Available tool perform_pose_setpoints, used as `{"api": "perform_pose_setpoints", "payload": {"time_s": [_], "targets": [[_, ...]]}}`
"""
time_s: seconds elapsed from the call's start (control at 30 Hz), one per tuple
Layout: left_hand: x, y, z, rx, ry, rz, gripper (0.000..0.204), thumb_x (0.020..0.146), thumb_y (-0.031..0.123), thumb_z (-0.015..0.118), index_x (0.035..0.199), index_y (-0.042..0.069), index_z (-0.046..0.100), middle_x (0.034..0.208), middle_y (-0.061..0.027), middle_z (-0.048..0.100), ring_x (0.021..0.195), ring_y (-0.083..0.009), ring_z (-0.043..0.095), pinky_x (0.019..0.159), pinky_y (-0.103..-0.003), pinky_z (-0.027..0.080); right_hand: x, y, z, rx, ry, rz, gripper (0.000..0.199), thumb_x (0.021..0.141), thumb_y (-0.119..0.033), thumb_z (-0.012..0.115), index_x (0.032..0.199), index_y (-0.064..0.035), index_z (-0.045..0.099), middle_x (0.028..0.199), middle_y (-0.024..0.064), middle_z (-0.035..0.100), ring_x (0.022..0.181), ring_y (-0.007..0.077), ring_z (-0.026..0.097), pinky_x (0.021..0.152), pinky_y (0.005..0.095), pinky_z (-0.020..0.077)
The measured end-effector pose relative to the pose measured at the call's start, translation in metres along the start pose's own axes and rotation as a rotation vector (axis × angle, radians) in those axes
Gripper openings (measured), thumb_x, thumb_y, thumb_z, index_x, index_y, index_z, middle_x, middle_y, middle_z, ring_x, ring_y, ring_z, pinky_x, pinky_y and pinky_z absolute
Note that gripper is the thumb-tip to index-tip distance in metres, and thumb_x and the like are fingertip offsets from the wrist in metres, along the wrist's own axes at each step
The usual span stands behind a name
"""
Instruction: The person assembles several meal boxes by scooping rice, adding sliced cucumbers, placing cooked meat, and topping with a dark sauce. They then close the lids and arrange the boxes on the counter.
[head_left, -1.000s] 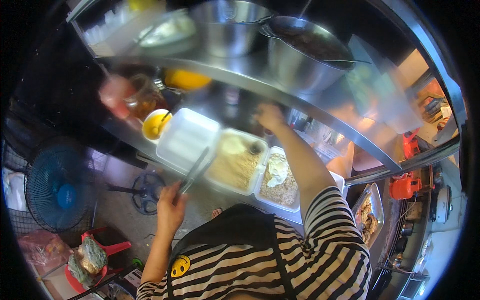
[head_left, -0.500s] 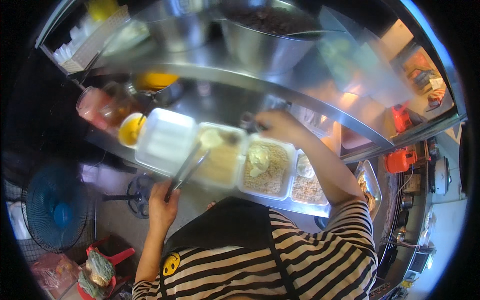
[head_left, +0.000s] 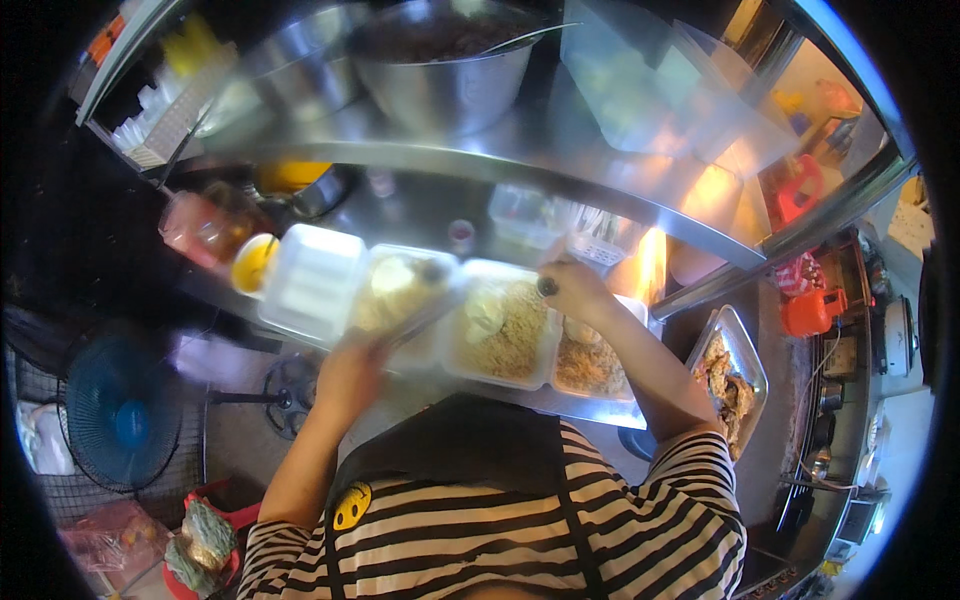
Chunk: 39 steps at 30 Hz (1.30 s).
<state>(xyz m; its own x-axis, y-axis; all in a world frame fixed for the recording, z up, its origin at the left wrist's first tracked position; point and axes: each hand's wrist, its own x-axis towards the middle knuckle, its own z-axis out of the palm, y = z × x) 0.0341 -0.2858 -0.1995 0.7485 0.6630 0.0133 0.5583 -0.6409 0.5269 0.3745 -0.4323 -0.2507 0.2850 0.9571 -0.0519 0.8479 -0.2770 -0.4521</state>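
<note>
A grey metal counter (head_left: 425,205) carries three shallow, rectangular white containers, with the middle container (head_left: 500,382) holding tan, grainy food (head_left: 520,330). To its left is a white container with its lid (head_left: 312,280) laid back; to its right, another filled one (head_left: 600,396). Their walls look thin, so they are probably light and bendy, best supported under the base. Long silvery metal tongs (head_left: 428,318), blurred, reach toward the middle container's left edge, grasped at the near end by the left hand (head_left: 350,375); likely stiff and slick if greasy, they suit a hold well back. At the middle container's right edge, the right hand (head_left: 577,292) curls around a small, dark, round thing (head_left: 547,287), kind unclear, probably light and best pinched by its sides.
</note>
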Motion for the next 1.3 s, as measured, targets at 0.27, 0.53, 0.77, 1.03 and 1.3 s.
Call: {"api": "perform_pose_setpoints", "payload": {"time_s": [0.27, 0.53, 0.77, 1.03, 1.3], "targets": [[0.029, 0.024, 0.006, 0.326, -0.288, -0.041, 0.030, 0.089, 0.029, 0.053, 0.086, 0.003, 0.065, 0.084, -0.0225, 0.062, 0.084, -0.0399, 0.060, 0.076, -0.049, 0.047, -0.012, -0.004, 0.005, 0.023, 0.037, 0.017, 0.042, 0.070, -0.015, 0.071, 0.109, -0.0042, 0.061, 0.106, 0.0179, 0.059, 0.101, 0.0358, 0.058, 0.088, 0.0417, 0.0483], [0.065, 0.026, 0.021, 0.206, -0.165, 0.034, 0.025, 0.084, 0.026, 0.062, 0.099, 0.008, 0.069, 0.089, -0.0169, 0.065, 0.086, -0.0363, 0.062, 0.077, -0.044, 0.048, -0.010, 0.004, 0.019, 0.163, 0.123, -0.080, 0.042, 0.069, -0.013, 0.074, 0.107, -0.0039, 0.058, 0.101, 0.0201, 0.061, 0.098, 0.0384, 0.058, 0.085, 0.0432, 0.0474], [0.111, 0.008, 0.030, 0.306, -0.124, 0.319, 0.029, 0.084, 0.024, 0.065, 0.110, 0.012, 0.067, 0.102, -0.0110, 0.065, 0.089, -0.0313, 0.063, 0.079, -0.040, 0.050, -0.009, 0.001, 0.025, 0.215, 0.100, -0.046, 0.039, 0.069, -0.013, 0.075, 0.103, -0.0051, 0.056, 0.097, 0.0200, 0.063, 0.096, 0.0397, 0.059, 0.083, 0.0438, 0.0475], [0.113, 0.005, 0.018, 0.316, -0.062, 0.377, 0.035, 0.082, 0.023, 0.066, 0.114, 0.010, 0.064, 0.107, -0.0122, 0.063, 0.093, -0.0320, 0.062, 0.080, -0.039, 0.050, -0.011, -0.002, 0.023, 0.131, 0.131, -0.044, 0.030, 0.072, -0.016, 0.073, 0.098, -0.0073, 0.063, 0.098, 0.0172, 0.063, 0.095, 0.0373, 0.059, 0.087, 0.0427, 0.0473], [0.075, 0.018, 0.011, 0.195, 0.088, 0.395, 0.037, 0.078, 0.013, 0.067, 0.113, 0.004, 0.064, 0.094, -0.0145, 0.060, 0.086, -0.0343, 0.060, 0.076, -0.041, 0.050, -0.005, -0.011, 0.037, -0.089, 0.048, -0.062, 0.020, 0.080, -0.019, 0.063, 0.096, -0.0082, 0.066, 0.100, 0.0151, 0.062, 0.099, 0.0331, 0.057, 0.094, 0.0427, 0.0440]]}}
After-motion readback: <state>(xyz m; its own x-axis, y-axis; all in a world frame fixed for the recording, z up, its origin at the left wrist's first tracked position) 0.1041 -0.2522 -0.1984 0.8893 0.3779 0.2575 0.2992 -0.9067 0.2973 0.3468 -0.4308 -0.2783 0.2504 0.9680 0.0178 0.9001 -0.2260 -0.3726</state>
